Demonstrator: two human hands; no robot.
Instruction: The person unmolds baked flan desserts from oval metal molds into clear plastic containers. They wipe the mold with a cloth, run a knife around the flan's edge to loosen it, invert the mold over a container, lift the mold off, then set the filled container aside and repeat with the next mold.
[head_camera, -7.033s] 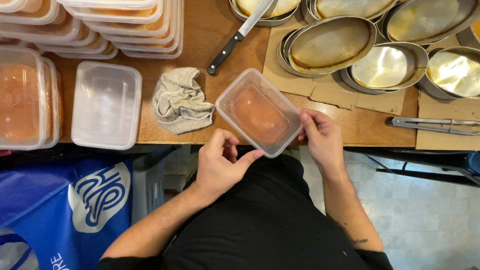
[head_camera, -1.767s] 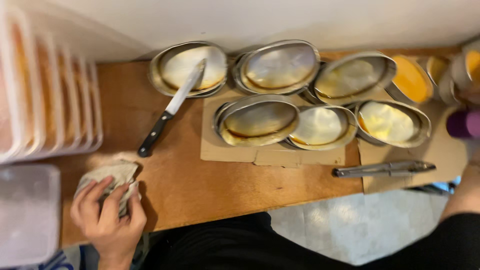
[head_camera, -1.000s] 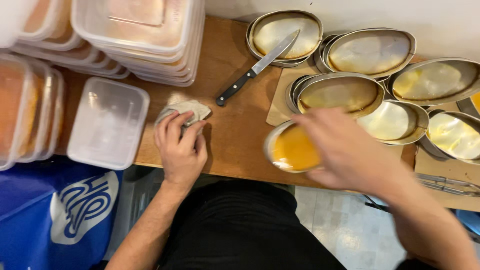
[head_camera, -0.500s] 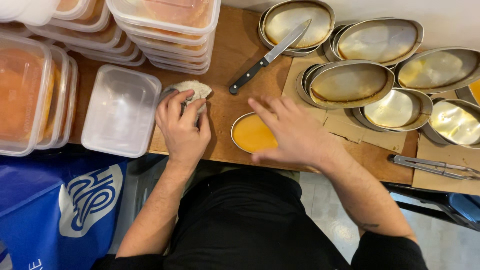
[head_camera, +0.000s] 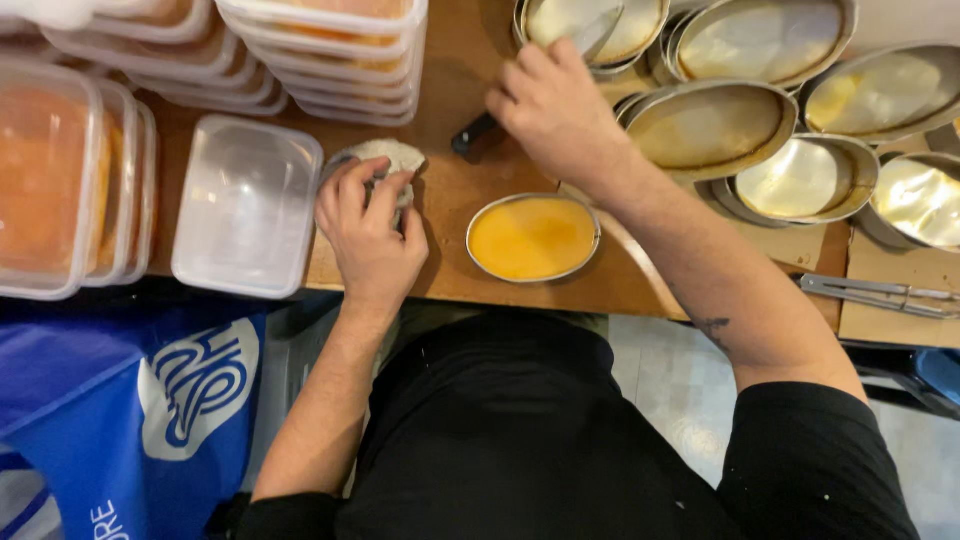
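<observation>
Right hand (head_camera: 550, 105): fingers curled over the black handle of a knife (head_camera: 478, 132), blade toward the metal pans (head_camera: 715, 125) beyond. Left hand (head_camera: 370, 235): pressed on a crumpled cloth (head_camera: 385, 155), fingers clenching it. Between the hands, nearer the body: oval dish of orange custard (head_camera: 533, 237) on the wooden counter (head_camera: 450, 200). Outside the left hand: empty plastic container (head_camera: 245, 220), then stacked filled containers (head_camera: 60, 190).

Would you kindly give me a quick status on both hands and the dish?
Left hand on the cloth. Right hand at the knife handle. Dish of yellow filling on the table edge, between the hands, untouched.
</observation>
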